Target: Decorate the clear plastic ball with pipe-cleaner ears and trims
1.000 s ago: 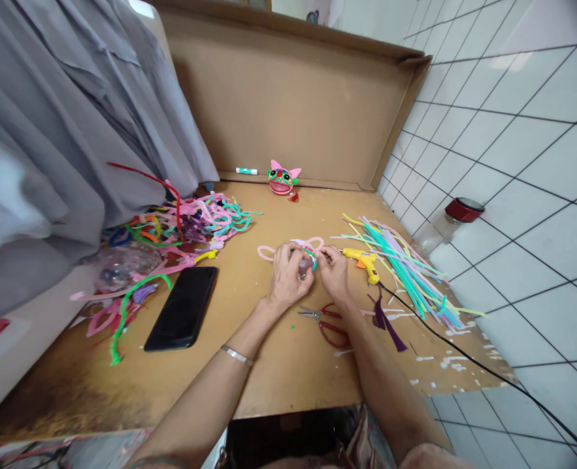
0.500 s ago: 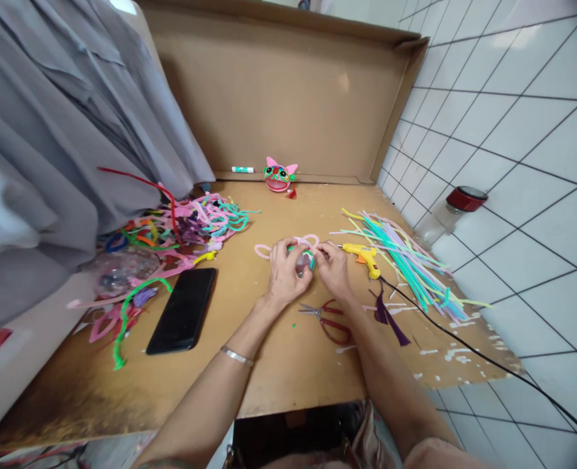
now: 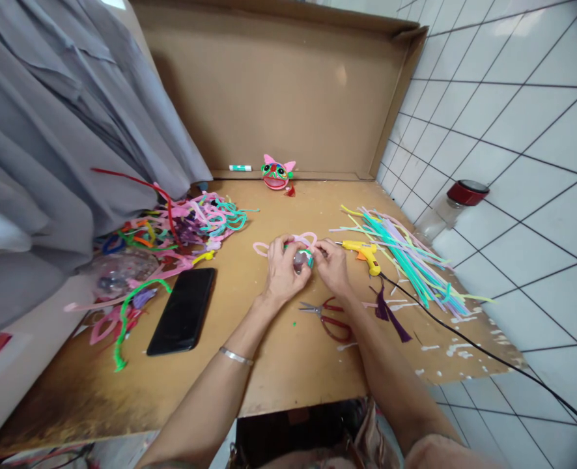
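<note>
Head view — pipe-cleaner piece (image 3: 295, 251) lengthwise left-right

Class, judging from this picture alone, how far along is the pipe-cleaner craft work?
Done: one finished pink mask stands by the cardboard wall. In hand: left hand and right hand work a small pink-and-green piece. Left: many straight pipe cleaners lie unused beside the glue gun.
</note>
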Demonstrator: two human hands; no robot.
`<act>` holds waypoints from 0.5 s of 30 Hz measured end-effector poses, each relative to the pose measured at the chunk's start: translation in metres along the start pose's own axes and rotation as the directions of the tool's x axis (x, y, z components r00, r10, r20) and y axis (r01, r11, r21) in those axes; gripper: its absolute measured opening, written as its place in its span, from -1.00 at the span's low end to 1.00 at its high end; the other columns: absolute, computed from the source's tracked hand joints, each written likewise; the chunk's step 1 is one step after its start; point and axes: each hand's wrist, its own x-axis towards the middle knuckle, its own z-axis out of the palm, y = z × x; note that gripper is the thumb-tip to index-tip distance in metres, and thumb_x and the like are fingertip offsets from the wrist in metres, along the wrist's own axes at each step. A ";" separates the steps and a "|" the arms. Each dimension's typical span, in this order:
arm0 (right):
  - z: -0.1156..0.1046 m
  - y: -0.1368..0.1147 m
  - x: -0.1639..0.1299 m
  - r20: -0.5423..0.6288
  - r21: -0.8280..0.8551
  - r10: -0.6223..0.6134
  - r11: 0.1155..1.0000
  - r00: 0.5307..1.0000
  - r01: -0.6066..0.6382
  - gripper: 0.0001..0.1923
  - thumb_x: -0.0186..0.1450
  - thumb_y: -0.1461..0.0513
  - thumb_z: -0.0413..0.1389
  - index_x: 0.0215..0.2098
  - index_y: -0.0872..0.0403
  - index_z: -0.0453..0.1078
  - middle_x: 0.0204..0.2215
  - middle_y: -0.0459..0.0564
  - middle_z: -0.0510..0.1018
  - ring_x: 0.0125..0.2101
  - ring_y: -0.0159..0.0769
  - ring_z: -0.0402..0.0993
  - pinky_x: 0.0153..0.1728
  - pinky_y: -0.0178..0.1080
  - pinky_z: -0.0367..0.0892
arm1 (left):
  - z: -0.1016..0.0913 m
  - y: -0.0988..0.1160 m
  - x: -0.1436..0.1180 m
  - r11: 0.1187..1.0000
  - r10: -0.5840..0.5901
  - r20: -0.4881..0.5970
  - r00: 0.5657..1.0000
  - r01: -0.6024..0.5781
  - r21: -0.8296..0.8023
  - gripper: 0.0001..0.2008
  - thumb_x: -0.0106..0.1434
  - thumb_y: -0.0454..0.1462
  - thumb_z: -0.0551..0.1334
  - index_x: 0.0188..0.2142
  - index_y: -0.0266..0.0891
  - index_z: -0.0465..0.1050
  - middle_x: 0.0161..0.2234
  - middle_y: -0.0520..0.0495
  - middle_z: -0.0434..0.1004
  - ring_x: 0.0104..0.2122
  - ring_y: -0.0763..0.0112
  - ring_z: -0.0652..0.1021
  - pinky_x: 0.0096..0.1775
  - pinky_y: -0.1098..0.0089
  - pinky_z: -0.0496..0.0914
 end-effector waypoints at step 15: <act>0.002 0.001 0.000 -0.004 0.000 -0.019 1.000 1.000 0.019 -0.80 0.25 0.21 0.01 -0.46 0.06 0.42 -0.48 -0.05 0.47 -0.43 -0.31 0.36 -0.36 -0.28 0.25 | 0.001 0.000 0.000 1.000 0.008 -0.012 1.000 -0.009 -0.023 -0.71 0.07 -0.32 0.21 -0.16 -0.23 0.37 -0.04 -0.20 0.27 0.01 0.13 0.36 0.08 0.12 0.29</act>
